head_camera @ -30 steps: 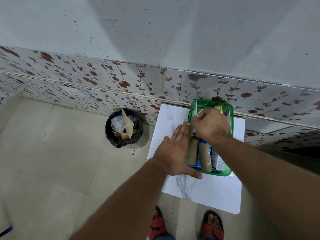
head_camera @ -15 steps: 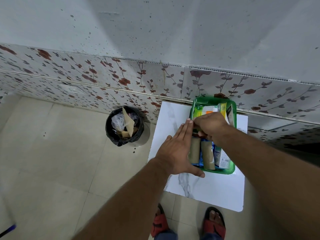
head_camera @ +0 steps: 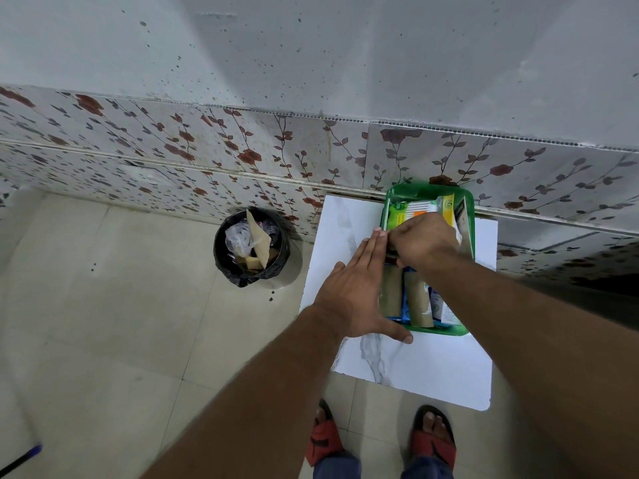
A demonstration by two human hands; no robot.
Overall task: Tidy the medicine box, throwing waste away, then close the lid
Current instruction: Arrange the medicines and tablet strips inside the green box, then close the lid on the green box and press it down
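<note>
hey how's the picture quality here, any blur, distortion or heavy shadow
Head view: wide-angle lens bends the wall tile line; forearms at the bottom are smeared and soft; left hand, right hand and green box are fairly sharp; light is flat, with soft shadow beside the bin and darkness at far right.

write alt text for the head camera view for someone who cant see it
Seen from above, a person's right hand reaches into an open green medicine box on a white marble-look table, while the left hand lies flat against the box's left side. A black-lined bin holding waste stands on the floor to the left, by a floral-tiled wall.
</note>
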